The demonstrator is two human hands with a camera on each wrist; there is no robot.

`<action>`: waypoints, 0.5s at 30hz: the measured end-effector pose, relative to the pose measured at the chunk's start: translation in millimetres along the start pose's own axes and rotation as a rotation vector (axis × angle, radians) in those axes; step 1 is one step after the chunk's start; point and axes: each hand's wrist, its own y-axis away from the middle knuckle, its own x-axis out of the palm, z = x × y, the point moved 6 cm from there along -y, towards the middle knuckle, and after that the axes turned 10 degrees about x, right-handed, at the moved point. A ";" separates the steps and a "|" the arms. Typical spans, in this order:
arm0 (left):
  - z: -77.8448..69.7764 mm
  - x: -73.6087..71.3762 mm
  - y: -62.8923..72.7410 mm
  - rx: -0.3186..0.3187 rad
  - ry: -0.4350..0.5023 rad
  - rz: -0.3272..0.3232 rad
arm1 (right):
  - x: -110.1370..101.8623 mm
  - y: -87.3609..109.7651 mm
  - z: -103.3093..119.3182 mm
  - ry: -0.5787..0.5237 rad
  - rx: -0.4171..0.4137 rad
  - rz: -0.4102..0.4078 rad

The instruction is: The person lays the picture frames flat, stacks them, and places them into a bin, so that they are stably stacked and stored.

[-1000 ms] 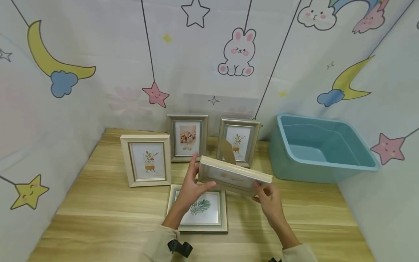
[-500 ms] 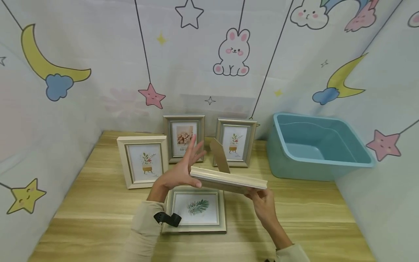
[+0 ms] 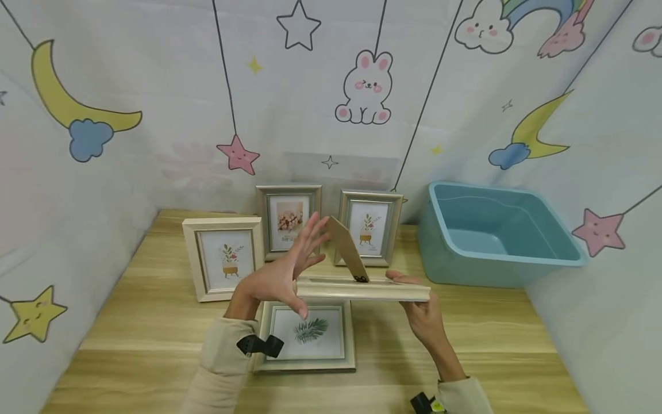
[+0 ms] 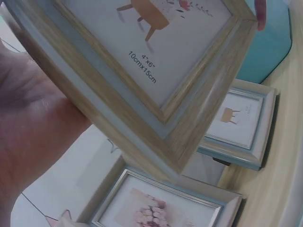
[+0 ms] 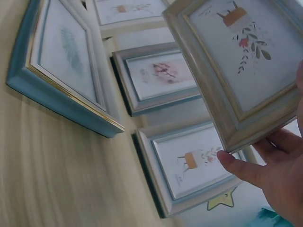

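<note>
A cream picture frame (image 3: 364, 291) is held above the table, its back turned up and its brown easel leg (image 3: 345, 248) sticking up. My right hand (image 3: 423, 313) grips its right end, thumb on one side and fingers on the other. At the left end, my left hand (image 3: 279, 282) has its fingers spread and straight, with the frame's end at the palm beside the thumb. Both wrist views show the held frame's front, a potted-plant print (image 5: 251, 42). Below it, a frame with a green leaf print (image 3: 310, 332) lies flat on the table.
Three frames stand along the back: a cream plant frame (image 3: 226, 259) at left, a flower frame (image 3: 288, 221), and a grey-gold plant frame (image 3: 368, 227). A blue bin (image 3: 465, 270) sits at back right. The wood-grain table (image 3: 139, 339) meets cartoon-printed cloth walls (image 3: 170, 86).
The held frame has tipped over so its front faces down and its easel leg points up. My left fingers have straightened and spread, and that hand has shifted left.
</note>
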 end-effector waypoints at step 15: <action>-18.2 6.3 25.3 -0.093 -0.413 -0.204 | -5.9 -0.3 5.0 0.022 -0.220 -0.070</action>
